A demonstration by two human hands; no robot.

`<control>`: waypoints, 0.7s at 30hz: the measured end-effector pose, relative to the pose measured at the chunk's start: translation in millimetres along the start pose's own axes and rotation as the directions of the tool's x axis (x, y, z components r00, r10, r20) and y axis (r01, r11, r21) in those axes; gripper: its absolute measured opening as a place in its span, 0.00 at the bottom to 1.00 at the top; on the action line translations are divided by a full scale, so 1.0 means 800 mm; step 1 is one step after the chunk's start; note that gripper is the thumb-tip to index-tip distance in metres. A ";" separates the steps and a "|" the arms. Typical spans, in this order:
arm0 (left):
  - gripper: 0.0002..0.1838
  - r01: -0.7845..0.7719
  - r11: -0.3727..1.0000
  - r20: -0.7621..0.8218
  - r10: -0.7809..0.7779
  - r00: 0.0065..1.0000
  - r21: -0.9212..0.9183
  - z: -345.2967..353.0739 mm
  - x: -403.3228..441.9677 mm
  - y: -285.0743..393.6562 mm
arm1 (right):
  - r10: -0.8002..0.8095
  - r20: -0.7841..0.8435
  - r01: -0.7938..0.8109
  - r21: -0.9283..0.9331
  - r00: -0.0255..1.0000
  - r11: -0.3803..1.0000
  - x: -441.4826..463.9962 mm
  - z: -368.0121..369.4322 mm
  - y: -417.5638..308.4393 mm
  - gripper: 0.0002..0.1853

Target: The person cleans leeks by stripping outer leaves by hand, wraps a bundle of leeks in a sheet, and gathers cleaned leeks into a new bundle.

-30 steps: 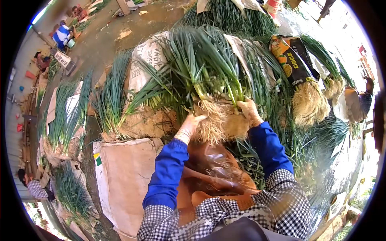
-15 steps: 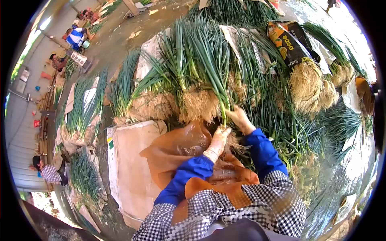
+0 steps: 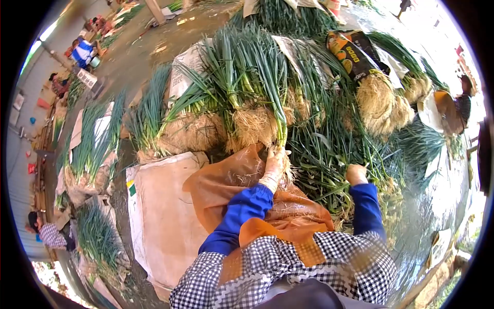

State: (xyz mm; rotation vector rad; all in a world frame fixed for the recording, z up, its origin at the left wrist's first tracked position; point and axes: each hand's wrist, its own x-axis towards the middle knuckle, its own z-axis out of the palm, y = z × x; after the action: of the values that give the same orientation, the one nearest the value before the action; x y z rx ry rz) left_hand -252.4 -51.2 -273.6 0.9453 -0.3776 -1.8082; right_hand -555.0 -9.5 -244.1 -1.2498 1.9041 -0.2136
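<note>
There, just beyond my glossy orange-brown plastic apron (image 3: 224, 188), my left hand (image 3: 276, 164) clasped slim green-and-white onion stalks (image 3: 281, 131) by their sturdier pale bases, likely light and easily bruised, while whether my right hand (image 3: 356, 174), right of the apron, gripped anything, I couldn't tell.

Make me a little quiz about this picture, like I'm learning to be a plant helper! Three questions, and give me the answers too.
1. True or false: the left hand holds leafy greens near their roots.
2. Pick one. The right hand is down at:
(a) a wooden chair
(b) a heap of green plants
(c) a glass bottle
3. Fill in the colour: the plain sleeves on the forearms, below the checked cloth, are ____.

Key: 1. True. 2. (b). 3. Blue.
</note>
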 end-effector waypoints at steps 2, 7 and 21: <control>0.14 -0.044 0.996 -0.009 0.045 0.999 0.074 -0.001 0.015 -0.002 | -0.223 -0.235 0.087 -0.479 0.946 0.873 -0.037 0.000 -0.118 0.21; 0.16 -0.154 0.862 -0.075 0.216 0.974 0.483 0.000 -0.001 -0.028 | -0.391 -0.252 0.324 -0.267 0.885 0.907 0.038 0.109 -0.250 0.25; 0.08 0.106 0.994 -0.031 -0.107 0.994 -0.017 -0.012 0.013 0.015 | 0.039 -0.145 -0.129 -0.692 0.989 0.710 0.012 0.003 -0.015 0.19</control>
State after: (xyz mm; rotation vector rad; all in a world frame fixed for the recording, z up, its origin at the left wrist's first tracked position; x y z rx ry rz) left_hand -239.6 -64.3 -276.7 0.9989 -0.2973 -1.8872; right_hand -546.6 -22.7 -243.9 -1.6519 2.2333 0.5656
